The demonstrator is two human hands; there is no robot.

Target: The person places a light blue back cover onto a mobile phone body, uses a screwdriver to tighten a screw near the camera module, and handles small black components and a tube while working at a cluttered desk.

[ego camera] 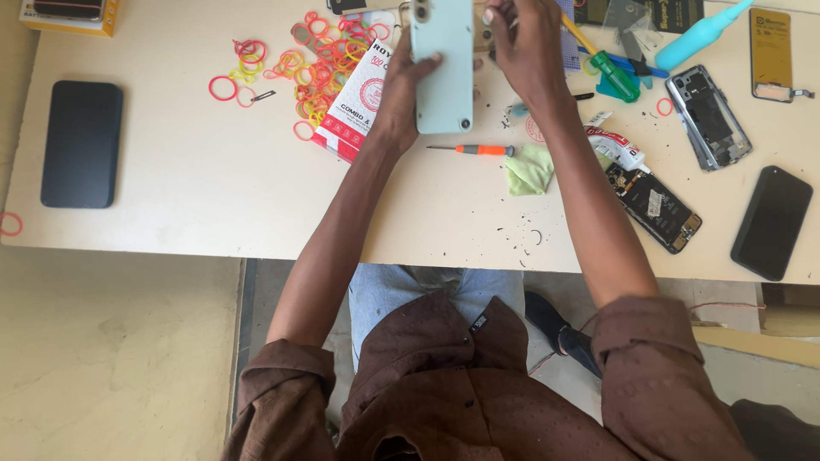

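While the left hand (pixel 401 90) gripped the pale green phone (pixel 442 64) upright above the table (pixel 213 171) | right hand (pixel 521 43) pinched at the phone's top edge | orange-handled screwdriver (pixel 478 149) lay just below the phone | rubber bands (pixel 316 60) left of it.

Top of pale green phone (pixel 444 68) cut off by upper frame edge; its front faces away, unseen. Right hand (pixel 525 47) fingertips partly out of frame, whatever they pinch can't be made out. Left hand (pixel 401 98) palm hidden behind phone. Yellow box (pixel 73 17) at top left cropped. Red band (pixel 8 224) clipped by left edge. Specks on table (pixel 213 171) too small to identify.
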